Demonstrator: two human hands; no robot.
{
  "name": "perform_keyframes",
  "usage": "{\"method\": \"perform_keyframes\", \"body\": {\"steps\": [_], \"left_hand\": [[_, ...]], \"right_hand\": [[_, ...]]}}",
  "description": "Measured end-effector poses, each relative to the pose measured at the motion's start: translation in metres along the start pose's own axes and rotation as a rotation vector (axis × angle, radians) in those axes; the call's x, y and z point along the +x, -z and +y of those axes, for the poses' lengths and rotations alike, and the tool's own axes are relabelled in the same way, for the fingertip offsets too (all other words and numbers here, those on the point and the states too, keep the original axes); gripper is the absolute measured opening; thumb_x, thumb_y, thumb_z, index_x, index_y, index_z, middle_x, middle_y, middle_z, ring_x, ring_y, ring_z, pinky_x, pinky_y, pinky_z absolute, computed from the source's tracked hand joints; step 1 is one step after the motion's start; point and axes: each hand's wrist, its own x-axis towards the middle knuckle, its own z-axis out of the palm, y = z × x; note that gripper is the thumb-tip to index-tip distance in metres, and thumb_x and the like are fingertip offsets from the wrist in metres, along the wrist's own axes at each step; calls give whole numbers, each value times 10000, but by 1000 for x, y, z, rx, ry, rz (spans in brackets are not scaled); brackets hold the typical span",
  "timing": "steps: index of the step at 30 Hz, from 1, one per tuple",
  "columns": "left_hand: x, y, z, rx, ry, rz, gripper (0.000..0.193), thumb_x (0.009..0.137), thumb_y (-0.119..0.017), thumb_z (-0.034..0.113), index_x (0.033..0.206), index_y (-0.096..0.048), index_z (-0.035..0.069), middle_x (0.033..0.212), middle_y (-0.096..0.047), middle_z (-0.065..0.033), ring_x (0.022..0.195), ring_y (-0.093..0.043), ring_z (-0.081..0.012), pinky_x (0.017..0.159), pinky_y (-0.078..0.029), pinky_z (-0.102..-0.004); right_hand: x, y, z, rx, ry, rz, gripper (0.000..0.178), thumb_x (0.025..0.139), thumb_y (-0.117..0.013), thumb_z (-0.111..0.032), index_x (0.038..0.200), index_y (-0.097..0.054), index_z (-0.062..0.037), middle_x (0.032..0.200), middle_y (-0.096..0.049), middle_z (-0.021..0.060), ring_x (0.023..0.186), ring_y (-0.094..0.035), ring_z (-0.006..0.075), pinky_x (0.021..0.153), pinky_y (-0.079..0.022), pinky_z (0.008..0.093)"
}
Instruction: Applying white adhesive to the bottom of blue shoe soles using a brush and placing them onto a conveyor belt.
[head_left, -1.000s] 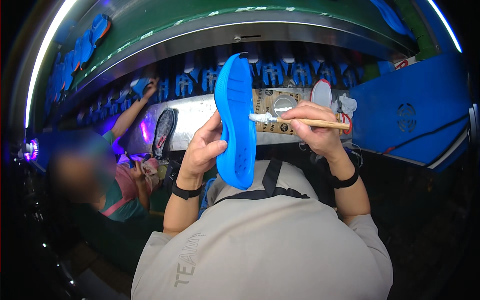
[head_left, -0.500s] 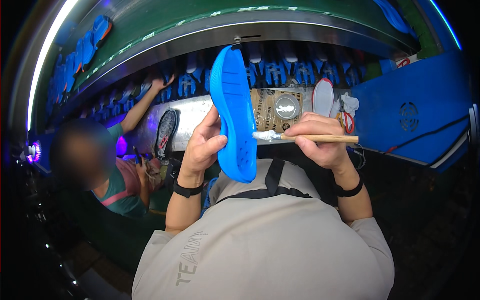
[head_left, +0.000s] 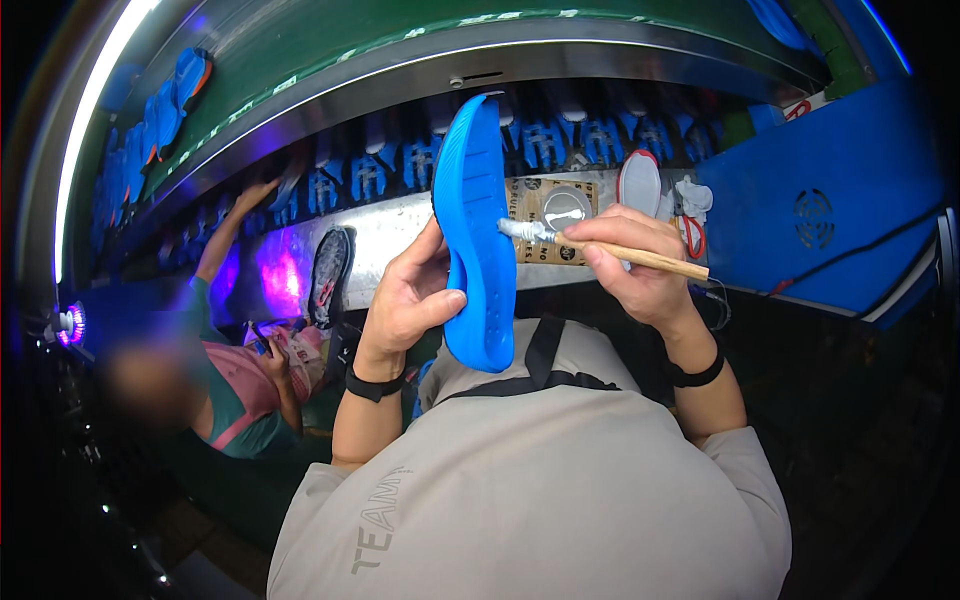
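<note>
A blue shoe sole (head_left: 478, 240) stands lengthwise in front of me, toe end up, its hollow inner side turned partly to the right. My left hand (head_left: 412, 290) grips its left edge, thumb in front and fingers behind. In my right hand (head_left: 635, 260) is a brush (head_left: 640, 259) with a wooden handle, held between thumb and fingers. Its white-coated bristles touch the sole's right inner edge near the middle. Beyond the brush, a round dish of white paste (head_left: 566, 208) sits on brown printed cardboard (head_left: 535, 195).
A red-edged white sole (head_left: 639, 183), white tissue (head_left: 692, 200) and red-handled scissors (head_left: 692, 237) lie right of the cardboard. A dark sole (head_left: 331, 275) lies left on the metal ledge (head_left: 385, 230). Blue shoe parts (head_left: 420, 160) line the rack behind. A co-worker (head_left: 250, 380) reaches in at left.
The brush tip has moved up along the sole's edge, its handle now slanting more. The sole has turned slightly, showing more of its outer side. The co-worker's reaching arm has shifted left.
</note>
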Motion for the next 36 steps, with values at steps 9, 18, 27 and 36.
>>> {"method": "perform_keyframes", "body": {"steps": [9, 18, 27, 36], "left_hand": [[12, 11, 9, -20, -28, 39, 858, 854, -671, 182, 1562, -237, -32, 1429, -515, -165, 1274, -549, -258, 1088, -420, -365], [174, 80, 119, -174, -249, 240, 500, 1032, -487, 243, 1425, -447, -64, 1306, -612, -194, 1133, -648, -268, 977, -528, -393], [150, 304, 197, 2183, -145, 1005, 469, 850, -655, 245, 1237, -643, -20, 1183, -660, -254, 1079, -638, -416, 952, -520, -444], [92, 322, 222, 2226, -449, 604, 189, 875, -628, 81, 1039, -700, 21, 928, -670, -188, 884, -653, -372, 783, -527, -466]], "right_hand": [[-9, 5, -12, 223, -134, 46, 192, 825, -619, -24, 976, -726, 27, 780, -679, 104, 682, -620, 162, 623, -481, 280], [-24, 1, -4, 345, -182, 283, 221, 924, -571, -89, 1039, -677, 67, 888, -628, 96, 744, -572, 110, 669, -446, 228], [-52, 5, 10, 263, -320, 349, 206, 947, -564, -82, 1049, -680, 54, 902, -646, 71, 762, -587, 92, 672, -458, 219], [-43, -7, 77, -118, -515, 206, 150, 947, -637, -102, 1022, -707, 8, 875, -713, 55, 800, -642, 106, 711, -501, 265]]}}
